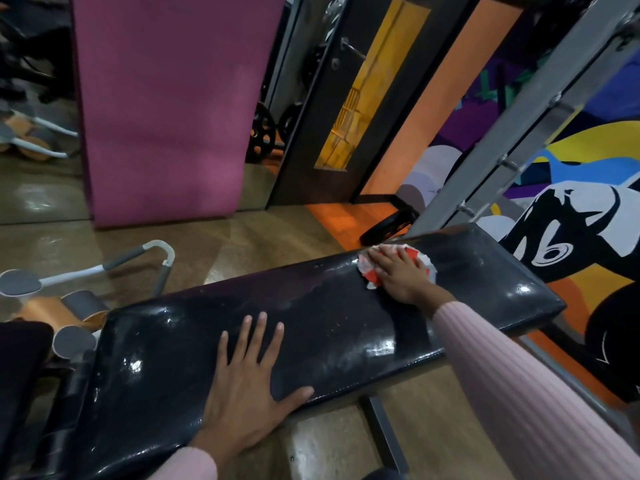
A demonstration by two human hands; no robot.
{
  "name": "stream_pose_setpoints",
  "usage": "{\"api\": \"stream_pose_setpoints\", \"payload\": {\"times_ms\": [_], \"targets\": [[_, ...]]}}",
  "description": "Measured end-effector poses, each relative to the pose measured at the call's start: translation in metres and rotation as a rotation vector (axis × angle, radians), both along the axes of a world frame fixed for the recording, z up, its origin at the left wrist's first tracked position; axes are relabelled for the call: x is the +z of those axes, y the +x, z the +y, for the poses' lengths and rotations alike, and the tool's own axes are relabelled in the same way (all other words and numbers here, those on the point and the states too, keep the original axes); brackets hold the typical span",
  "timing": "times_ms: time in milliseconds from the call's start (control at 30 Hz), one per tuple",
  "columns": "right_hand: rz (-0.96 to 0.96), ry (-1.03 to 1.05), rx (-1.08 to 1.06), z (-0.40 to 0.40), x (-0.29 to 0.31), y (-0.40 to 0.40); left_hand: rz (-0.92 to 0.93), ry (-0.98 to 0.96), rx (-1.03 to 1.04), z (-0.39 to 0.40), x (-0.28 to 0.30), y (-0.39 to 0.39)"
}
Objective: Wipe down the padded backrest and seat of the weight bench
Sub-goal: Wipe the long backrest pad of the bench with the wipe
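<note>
R hand point(398, 277) flat, pressing red/white cloth point(420, 259) on backrest point(329, 323) far end, L hand point(247, 372) splayed flat bracing; looks mid-wipe, seat point(20, 358) prob still todo.

Glossy black padded bench point(311, 327), lying flat, red-and-white cloth point(420, 263) near its far end

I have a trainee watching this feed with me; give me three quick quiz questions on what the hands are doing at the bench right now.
1. True or false: the left hand lies flat, fingers spread, on the black bench pad.
2. What does the right hand press on the pad? A) sponge B) red-and-white cloth C) spray bottle
3. What colour are the person's sleeves?

Key: 1 true; 2 B; 3 pink.
</note>
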State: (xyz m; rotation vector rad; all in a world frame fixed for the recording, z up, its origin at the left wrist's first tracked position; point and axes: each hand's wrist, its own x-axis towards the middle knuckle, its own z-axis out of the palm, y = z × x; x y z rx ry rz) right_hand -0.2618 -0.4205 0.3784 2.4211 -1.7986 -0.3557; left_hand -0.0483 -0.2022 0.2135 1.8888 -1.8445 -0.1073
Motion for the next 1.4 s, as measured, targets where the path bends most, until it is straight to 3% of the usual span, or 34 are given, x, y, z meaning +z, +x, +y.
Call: {"api": "stream_pose_setpoints", "payload": {"times_ms": [100, 233, 367, 500, 600, 733, 833, 967, 1067, 1200, 1400], "targets": [[-0.009, 0.020, 0.071, 0.013, -0.010, 0.029, -0.010, -0.015, -0.002, -0.001, -0.002, 0.000], [-0.008, 0.102, 0.282, 0.049, -0.012, 0.000, -0.002, -0.005, -0.001, -0.002, -0.003, 0.001], [-0.019, 0.091, 0.156, 0.024, 0.009, -0.026, -0.003, 0.003, 0.000, -0.002, -0.005, 0.002], [-0.022, 0.031, -0.019, -0.006, 0.002, 0.018, -0.014, 0.005, -0.001, -0.001, -0.005, 0.001], [-0.010, 0.066, 0.109, 0.007, -0.014, 0.044, -0.011, -0.009, -0.003, -0.002, -0.006, 0.002], [-0.022, 0.117, 0.310, 0.036, -0.016, 0.008, 0.011, -0.021, -0.015, -0.003, -0.008, 0.003], [-0.031, 0.107, 0.241, 0.020, -0.002, -0.016, 0.015, -0.029, -0.011, -0.003, -0.009, 0.003], [-0.021, 0.039, 0.040, -0.005, -0.004, 0.021, 0.003, -0.044, -0.008, -0.004, -0.010, 0.002], [-0.023, 0.057, 0.109, 0.012, -0.021, 0.048, -0.001, -0.056, -0.014, -0.004, -0.011, 0.002], [-0.005, 0.064, 0.303, 0.053, -0.030, 0.027, 0.016, -0.085, -0.026, -0.002, -0.012, 0.001], [0.002, 0.075, 0.081, 0.009, -0.004, 0.024, 0.019, -0.073, -0.028, -0.002, -0.014, 0.003]]}}
